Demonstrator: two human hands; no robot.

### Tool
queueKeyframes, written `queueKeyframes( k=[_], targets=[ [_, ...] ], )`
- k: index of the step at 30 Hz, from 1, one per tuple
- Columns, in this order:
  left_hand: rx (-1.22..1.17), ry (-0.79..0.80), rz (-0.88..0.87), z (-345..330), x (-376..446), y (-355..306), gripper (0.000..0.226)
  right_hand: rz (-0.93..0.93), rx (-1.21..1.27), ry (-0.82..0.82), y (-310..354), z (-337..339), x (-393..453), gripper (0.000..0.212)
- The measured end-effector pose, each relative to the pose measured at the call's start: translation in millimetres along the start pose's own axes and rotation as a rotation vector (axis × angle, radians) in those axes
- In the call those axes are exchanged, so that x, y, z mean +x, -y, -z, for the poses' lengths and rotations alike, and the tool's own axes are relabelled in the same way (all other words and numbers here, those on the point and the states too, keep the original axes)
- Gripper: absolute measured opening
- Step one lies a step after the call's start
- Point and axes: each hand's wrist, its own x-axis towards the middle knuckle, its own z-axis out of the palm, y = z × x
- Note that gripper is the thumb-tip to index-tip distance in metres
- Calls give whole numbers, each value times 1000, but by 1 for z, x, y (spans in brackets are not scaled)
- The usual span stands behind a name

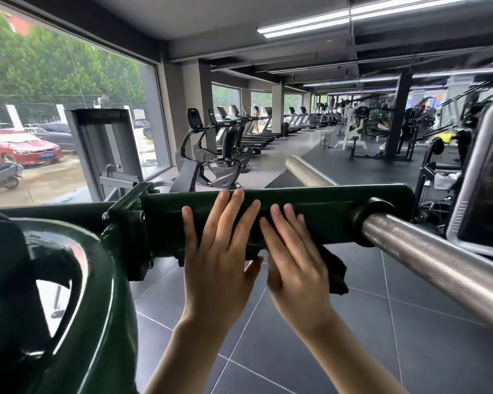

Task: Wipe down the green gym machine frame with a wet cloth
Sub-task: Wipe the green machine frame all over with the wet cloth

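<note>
This is a gym. A row of treadmills (256, 132) lines the big windows (69, 89). Weight machines (353, 129) stand on a dark tiled floor (353, 322).

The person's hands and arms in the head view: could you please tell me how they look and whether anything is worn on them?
Both the left hand and right hand are bare, with no gloves, rings or watch visible. The forearms are uncovered as far as the frame shows; no sleeves appear. The fingers have short, unpainted nails.

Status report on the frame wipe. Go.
Left hand flat on green frame. Right hand pressing dark cloth against it. Knurled steel bar juts out right of the cloth.
</note>
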Motion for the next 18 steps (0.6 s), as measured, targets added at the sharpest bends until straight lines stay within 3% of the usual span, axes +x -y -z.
queueKeyframes(
  k=[2,6,14,18],
  targets=[
    [5,-2,4,0,0,0,102,-3,-16,-45,-18,10,5,41],
    [8,4,1,0,-1,2,102,-180,-101,-224,-30,14,14,32],
    [-3,-3,-1,-1,-2,6,97,-63,-176,-34,-24,7,-2,45],
    [26,8,57,1,-3,-5,101,-15,-135,59,-29,17,-3,64]
  ],
)
